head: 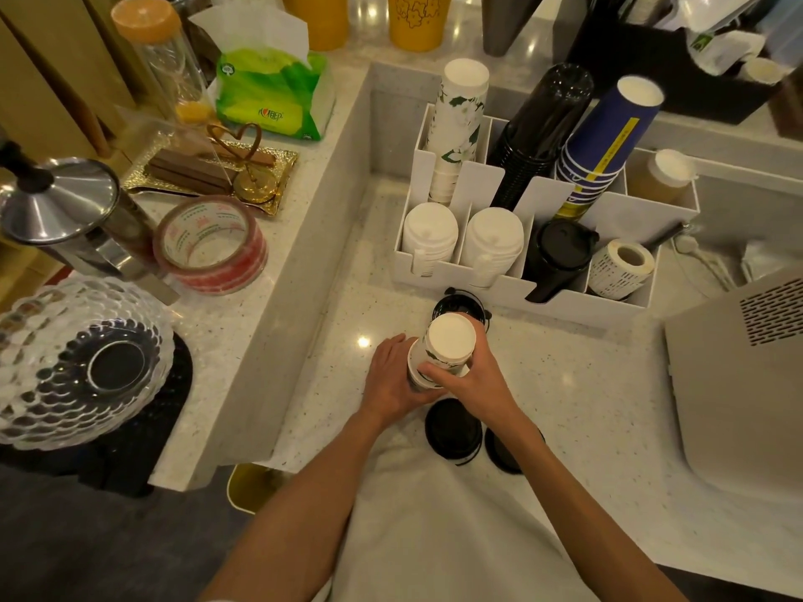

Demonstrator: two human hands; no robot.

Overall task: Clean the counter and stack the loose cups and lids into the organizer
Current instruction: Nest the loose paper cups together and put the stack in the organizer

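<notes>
An upside-down stack of white floral paper cups (447, 343) stands on the speckled counter, held from both sides. My left hand (391, 380) wraps its lower left side and my right hand (471, 380) grips its front and right. A black lid (456, 304) lies just behind the stack; two more black lids (454, 430) lie in front, one (499, 454) partly under my right forearm. The white organizer (456, 271) behind holds white floral cups (460, 119), black cups (543, 128), blue cups (604, 141), white lids (430, 232) and black lids (560, 249).
A raised ledge on the left carries a tape roll (210, 245), a tissue pack (273, 93), a metal pot (61, 202) and a glass bowl (74, 362). A grey machine (747, 384) stands at the right. A label roll (623, 267) sits in the organizer's right slot.
</notes>
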